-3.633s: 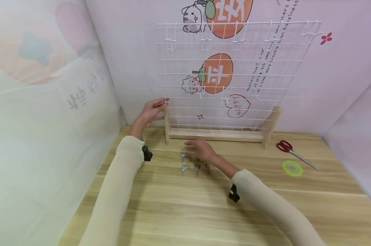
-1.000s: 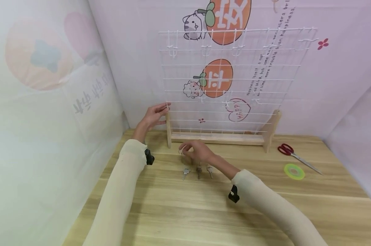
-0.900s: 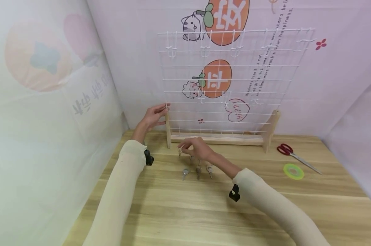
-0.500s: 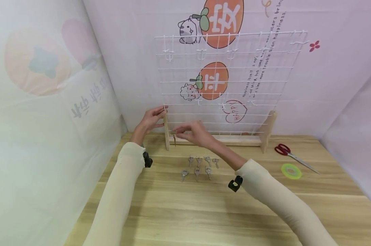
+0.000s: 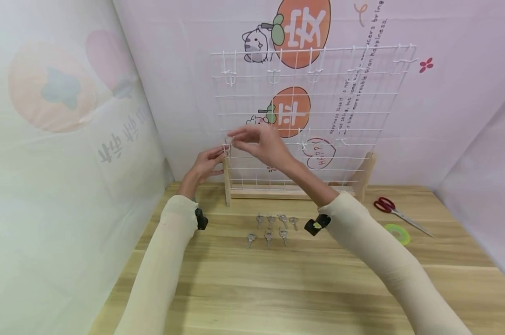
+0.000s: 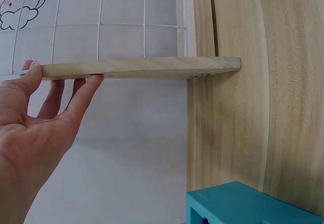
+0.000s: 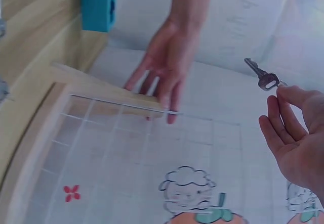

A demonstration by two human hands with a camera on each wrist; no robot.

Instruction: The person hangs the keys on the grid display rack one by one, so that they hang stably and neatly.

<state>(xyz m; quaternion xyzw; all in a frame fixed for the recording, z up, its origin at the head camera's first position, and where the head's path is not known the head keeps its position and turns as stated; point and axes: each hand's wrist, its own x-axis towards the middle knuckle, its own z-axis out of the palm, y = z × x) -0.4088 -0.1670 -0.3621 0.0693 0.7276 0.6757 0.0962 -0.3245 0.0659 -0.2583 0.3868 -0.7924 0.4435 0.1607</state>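
My left hand grips the top of the left wooden side post of a white wire grid rack. In the left wrist view its thumb lies on one side of the post and its fingers on the other. My right hand, raised in front of the grid's left part, pinches a metal key at its head end. The key hangs clear of the wires, near the left hand. Several more keys lie in two rows on the wooden table, below the right forearm.
White hooks hang along the grid's top, with smaller ones lower down. Red-handled scissors and a green-yellow ring, partly behind the sleeve, lie at right. A teal object stands by the post. Printed cloth walls enclose the table.
My right hand has picked a key from the upper row and lifted it up and left, from the table to the grid's left edge. The left hand stays on the post.
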